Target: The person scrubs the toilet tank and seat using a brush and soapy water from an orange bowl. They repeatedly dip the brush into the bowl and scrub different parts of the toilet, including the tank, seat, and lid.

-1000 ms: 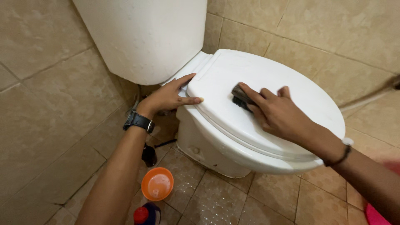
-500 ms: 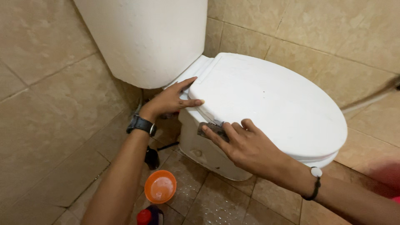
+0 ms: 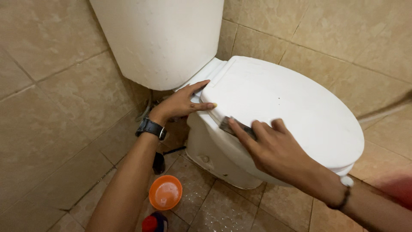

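Scrub brush (image 3: 235, 126), small and dark, is pressing against the front left edge of the closed white toilet lid (image 3: 292, 103), the right hand (image 3: 274, 148) clenching it under flat fingers. Further left, the left hand (image 3: 182, 103) is resting released on the lid's rear corner; an orange bowl (image 3: 165, 192) is sitting on the floor
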